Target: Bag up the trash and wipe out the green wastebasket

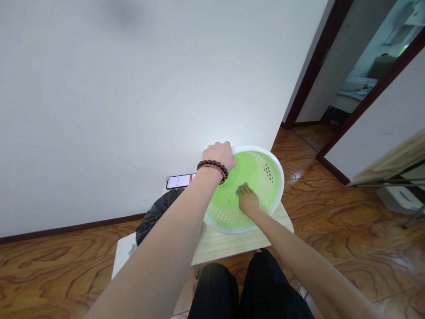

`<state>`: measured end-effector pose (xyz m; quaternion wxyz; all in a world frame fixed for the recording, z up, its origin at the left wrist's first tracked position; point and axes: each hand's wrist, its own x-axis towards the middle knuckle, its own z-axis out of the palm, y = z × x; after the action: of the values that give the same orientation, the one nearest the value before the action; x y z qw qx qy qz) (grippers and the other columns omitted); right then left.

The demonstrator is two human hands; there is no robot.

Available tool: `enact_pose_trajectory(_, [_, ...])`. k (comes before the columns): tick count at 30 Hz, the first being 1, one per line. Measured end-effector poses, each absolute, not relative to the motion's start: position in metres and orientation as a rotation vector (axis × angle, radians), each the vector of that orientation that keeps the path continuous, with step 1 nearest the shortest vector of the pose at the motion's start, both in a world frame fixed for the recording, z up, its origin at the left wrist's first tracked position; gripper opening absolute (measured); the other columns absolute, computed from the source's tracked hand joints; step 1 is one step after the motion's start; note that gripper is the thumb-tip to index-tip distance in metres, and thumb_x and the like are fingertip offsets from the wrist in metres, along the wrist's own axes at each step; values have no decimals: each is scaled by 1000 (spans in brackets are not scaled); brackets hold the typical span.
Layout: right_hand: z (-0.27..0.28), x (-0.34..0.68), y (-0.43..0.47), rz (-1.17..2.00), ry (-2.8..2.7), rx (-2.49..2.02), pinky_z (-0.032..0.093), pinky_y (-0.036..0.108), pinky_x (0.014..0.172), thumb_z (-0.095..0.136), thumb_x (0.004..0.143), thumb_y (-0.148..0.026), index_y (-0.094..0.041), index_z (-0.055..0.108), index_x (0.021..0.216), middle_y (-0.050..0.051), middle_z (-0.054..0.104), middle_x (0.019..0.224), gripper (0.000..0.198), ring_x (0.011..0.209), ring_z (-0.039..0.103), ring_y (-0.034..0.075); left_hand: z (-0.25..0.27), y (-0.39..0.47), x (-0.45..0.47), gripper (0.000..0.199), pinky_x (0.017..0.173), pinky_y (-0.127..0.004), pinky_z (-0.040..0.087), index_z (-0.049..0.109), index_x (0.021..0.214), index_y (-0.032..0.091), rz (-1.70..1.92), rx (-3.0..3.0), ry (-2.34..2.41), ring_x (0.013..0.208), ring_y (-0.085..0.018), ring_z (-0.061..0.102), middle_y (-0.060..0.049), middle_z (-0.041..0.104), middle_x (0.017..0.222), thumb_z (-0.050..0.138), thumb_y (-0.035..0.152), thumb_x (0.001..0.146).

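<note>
A round green plastic basket [229, 195] with a white rim and slotted sides is on a small wooden-topped table [229, 246], tilted toward me. My left hand [219, 153], with a dark bead bracelet on its wrist, is closed around the basket's far left rim. Inside the basket, my right hand [249, 201] is closed on a small grey cloth [242, 188] and presses it against the green surface. Only part of the cloth shows past the fingers.
A phone [181, 181] with a lit screen lies at the table's back left, by the white wall [149, 88]. A black plastic bag [156, 212] sits beside my left forearm. To the right are a wood-patterned floor [315, 212], an open doorway and a white bin [398, 198].
</note>
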<state>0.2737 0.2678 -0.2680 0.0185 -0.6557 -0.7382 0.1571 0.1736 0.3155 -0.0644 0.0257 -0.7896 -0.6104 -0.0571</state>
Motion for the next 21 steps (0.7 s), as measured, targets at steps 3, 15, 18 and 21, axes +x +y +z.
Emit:
enact_pose_trajectory(3, [-268, 256, 269, 571, -2295, -1957, 28, 36, 99, 33, 83, -14, -7, 47, 122, 15, 44, 129, 42, 120, 38, 23, -64, 313, 178, 34, 68, -35, 45, 56, 102, 21, -197, -2456, -1858, 87, -26, 56, -11, 60, 92, 44, 33, 72])
enact_pose_trajectory(15, [-283, 265, 264, 511, -2215, -2027, 21, 37, 103, 35, 81, -12, 1, 43, 124, 21, 37, 132, 45, 125, 30, 25, -68, 309, 183, 31, 70, -35, 45, 61, 97, 25, -170, -2480, -1856, 88, -25, 56, -9, 61, 92, 44, 31, 72])
enact_pose_trajectory(18, [-284, 241, 261, 698, -2261, -1704, 31, 27, 99, 24, 88, -22, -13, 41, 128, 7, 44, 130, 44, 119, 40, 16, -68, 309, 181, 31, 68, -35, 45, 62, 95, 26, -179, -2463, -1878, 85, -25, 57, -8, 61, 90, 44, 32, 71])
enact_pose_trajectory(21, [-284, 248, 260, 651, -2336, -1655, 28, 30, 100, 27, 87, -19, -15, 39, 129, 7, 42, 132, 44, 120, 38, 16, -70, 309, 174, 31, 67, -34, 46, 61, 95, 27, -198, -2453, -1874, 82, -24, 58, -8, 62, 89, 44, 33, 71])
